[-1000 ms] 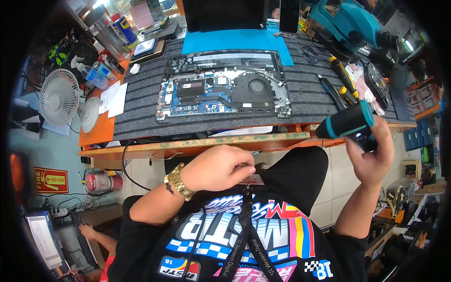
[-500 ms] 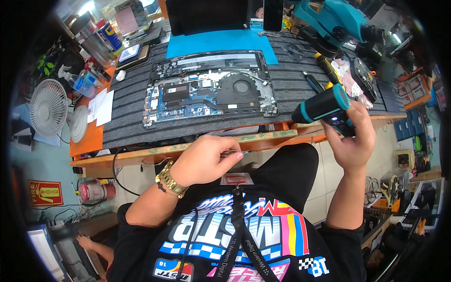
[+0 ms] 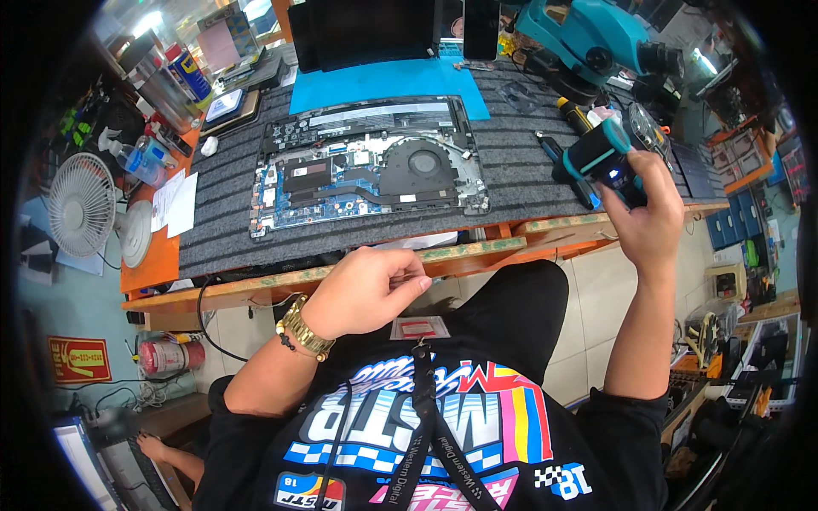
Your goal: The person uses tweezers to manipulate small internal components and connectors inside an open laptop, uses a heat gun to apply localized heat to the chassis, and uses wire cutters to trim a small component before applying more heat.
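My right hand (image 3: 652, 200) grips a black-and-teal handheld electric blower (image 3: 594, 150) above the right side of the bench mat, its small display lit. My left hand (image 3: 366, 289), with a gold watch on the wrist, hangs in front of the bench edge. Its fingers are curled, the thumb pressed against them; whatever they hold, if anything, is hidden. An opened laptop base (image 3: 341, 204) lies flat on the mat, showing its blue circuit board, a round black fan (image 3: 419, 167) and a long black battery (image 3: 358, 119). Neither hand touches the laptop.
Beyond the laptop lies a blue mat (image 3: 383, 87) before a dark screen (image 3: 362, 34). A teal microscope (image 3: 588, 38) stands back right, near screwdrivers (image 3: 573, 113). On the left are a white fan (image 3: 81, 204), bottles (image 3: 141, 164) and papers (image 3: 181, 204). Another person's hand (image 3: 153, 447) rests lower left.
The blower has moved slightly right and away from me, turning a little in my right hand. The view has shifted slightly; my left hand keeps its curled pose.
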`<state>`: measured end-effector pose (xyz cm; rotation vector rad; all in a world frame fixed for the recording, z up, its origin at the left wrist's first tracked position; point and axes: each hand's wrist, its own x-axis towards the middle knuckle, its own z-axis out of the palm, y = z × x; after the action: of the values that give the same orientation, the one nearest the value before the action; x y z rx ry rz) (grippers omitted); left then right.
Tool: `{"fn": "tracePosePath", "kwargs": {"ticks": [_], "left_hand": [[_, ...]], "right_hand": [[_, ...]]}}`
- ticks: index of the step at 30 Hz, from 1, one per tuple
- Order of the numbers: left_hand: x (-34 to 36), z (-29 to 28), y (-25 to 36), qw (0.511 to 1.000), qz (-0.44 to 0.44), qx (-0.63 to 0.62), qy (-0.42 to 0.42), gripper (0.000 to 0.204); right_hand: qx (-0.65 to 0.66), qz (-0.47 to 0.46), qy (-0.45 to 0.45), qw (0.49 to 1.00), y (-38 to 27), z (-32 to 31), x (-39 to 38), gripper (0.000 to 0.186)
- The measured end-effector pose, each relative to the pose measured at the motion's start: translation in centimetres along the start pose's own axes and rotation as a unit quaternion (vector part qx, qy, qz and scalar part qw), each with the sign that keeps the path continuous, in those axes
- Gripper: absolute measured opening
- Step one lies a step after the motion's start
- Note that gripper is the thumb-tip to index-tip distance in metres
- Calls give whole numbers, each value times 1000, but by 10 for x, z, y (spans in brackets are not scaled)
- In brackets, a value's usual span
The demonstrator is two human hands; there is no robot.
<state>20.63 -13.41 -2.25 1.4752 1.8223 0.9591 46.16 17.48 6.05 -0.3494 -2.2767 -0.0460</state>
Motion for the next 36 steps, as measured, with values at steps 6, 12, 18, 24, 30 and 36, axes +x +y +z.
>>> {"fn": "tracePosePath", "kwargs": {"ticks": [6,12,18,24,30,36], "left_hand": [[1,6,-5,1000,22,7,-3,22],[11,28,7,995,9,16,-96,22],[7,41,0,988,75,22,-135,22],[-15,39,-12,985,55,28,-164,25],[-22,36,-32,988,12,54,-143,26],[-27,22,-34,986,8,52,-157,23]], "right_hand": [[40,8,-28,999,-21,-14,-22,51],[182,-79,-9,980,-87,3,-33,60],[244,-150,-42,957,-111,10,-30,69],[307,-52,2,950,-103,3,-46,65],[274,-127,-44,952,-144,24,-28,66],[285,-166,-127,936,-163,42,-20,60]]}}
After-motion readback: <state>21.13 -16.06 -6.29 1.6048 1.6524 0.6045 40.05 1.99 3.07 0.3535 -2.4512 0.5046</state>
